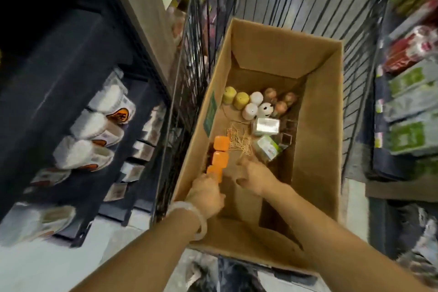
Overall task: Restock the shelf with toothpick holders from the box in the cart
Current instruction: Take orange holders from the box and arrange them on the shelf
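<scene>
An open cardboard box (317, 111) sits in a black wire cart (296, 0). Three orange square toothpick holders (221, 149) line its left wall. My left hand (206, 194) grips the nearest orange holder. My right hand (254, 176) reaches into the box with loosely spread fingers beside the orange row, holding nothing. Farther in stand round holders: yellow (240, 100), white (251, 108) and brownish (280, 102). Loose toothpicks (239, 140) lie scattered on the box floor, beside clear and green packets (266, 147).
A dark shelf (71, 83) on the left carries white packaged goods (94, 125) with price tags along its edge. More shelves with green and red packages (412, 102) stand on the right. The picture is blurred by motion.
</scene>
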A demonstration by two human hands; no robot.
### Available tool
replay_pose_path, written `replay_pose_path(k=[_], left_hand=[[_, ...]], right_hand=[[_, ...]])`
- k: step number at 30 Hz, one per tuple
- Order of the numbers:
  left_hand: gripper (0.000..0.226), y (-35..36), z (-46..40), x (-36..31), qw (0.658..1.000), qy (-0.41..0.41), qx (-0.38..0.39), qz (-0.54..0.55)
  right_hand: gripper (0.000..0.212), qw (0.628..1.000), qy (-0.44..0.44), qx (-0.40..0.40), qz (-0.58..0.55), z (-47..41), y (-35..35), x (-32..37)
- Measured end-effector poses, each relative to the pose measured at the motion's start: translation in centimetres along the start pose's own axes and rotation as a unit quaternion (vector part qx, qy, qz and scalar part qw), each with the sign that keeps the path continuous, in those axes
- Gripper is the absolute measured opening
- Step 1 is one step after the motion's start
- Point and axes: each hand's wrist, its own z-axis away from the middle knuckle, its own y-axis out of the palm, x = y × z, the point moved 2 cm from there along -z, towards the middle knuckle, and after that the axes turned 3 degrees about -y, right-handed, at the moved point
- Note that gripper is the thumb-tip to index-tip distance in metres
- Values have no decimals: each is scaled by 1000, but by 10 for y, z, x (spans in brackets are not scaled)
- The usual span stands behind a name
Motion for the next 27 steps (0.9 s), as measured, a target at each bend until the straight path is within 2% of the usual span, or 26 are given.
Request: replay_pose_path(k=[5,11,15,18,22,27], left_hand=[[62,29,-36,1,994,-99,6,40],[87,41,-71,-16,991,-125,-51,24],[98,47,-102,-23,973,-186,-78,113],[107,53,-123,-20,952,-242,-81,170],[95,59,-141,-15,949,-251,-110,154],[61,54,-151,-15,955,-229,-146,119]], right_hand=[[64,999,8,-9,-30,-48,9,-18],[66,997,-6,-47,-69,-97,5,-34],[74,996,-56,-51,-51,-133,0,-42],[81,994,-109,-7,-4,-158,1,-43],[81,976,-200,36,78,-181,3,-38],[60,953,-246,60,167,-191,-1,-29]])
